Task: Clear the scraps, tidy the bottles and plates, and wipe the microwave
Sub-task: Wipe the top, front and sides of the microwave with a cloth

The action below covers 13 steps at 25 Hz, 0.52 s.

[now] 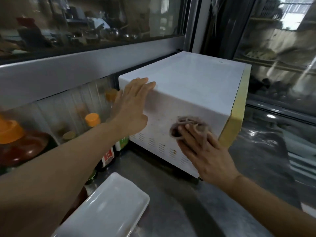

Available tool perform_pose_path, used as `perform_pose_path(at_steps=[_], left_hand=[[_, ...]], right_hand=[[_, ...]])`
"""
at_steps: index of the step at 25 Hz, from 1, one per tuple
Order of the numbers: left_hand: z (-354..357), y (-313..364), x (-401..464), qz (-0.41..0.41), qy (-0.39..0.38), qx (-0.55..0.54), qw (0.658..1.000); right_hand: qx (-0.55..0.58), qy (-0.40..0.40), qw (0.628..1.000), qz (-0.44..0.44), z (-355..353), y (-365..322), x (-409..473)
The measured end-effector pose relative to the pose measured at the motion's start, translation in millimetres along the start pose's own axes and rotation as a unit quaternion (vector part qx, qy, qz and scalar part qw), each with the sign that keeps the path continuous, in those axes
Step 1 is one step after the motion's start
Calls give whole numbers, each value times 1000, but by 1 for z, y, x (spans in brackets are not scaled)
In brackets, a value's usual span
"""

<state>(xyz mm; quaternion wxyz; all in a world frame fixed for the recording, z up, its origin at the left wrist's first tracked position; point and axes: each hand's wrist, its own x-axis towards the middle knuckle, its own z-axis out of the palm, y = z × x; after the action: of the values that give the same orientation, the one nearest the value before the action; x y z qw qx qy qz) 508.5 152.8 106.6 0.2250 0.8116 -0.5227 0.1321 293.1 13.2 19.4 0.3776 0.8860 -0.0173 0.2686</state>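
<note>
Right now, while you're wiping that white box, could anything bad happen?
Maybe two things. The left hand braces the microwave at its top edge; if the right hand pushes the cloth hard, the box might slide on the metal counter. The left forearm also passes close to the orange-capped bottles, so a careless swing could knock one over.

White microwave (188, 86), yellow front; brownish-grey cloth (189, 124); orange-capped bottles (93, 119).
</note>
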Motion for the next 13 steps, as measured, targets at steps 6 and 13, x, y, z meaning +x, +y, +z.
perform_pose_path(at_steps=[6,13], left_hand=[[-12,-12,5,68,-31,10,997],[-20,-37,8,6,-49,60,997]], right_hand=[[-24,-120,985,-124,-18,-3,-6],[-6,34,997,70,-19,18,72]])
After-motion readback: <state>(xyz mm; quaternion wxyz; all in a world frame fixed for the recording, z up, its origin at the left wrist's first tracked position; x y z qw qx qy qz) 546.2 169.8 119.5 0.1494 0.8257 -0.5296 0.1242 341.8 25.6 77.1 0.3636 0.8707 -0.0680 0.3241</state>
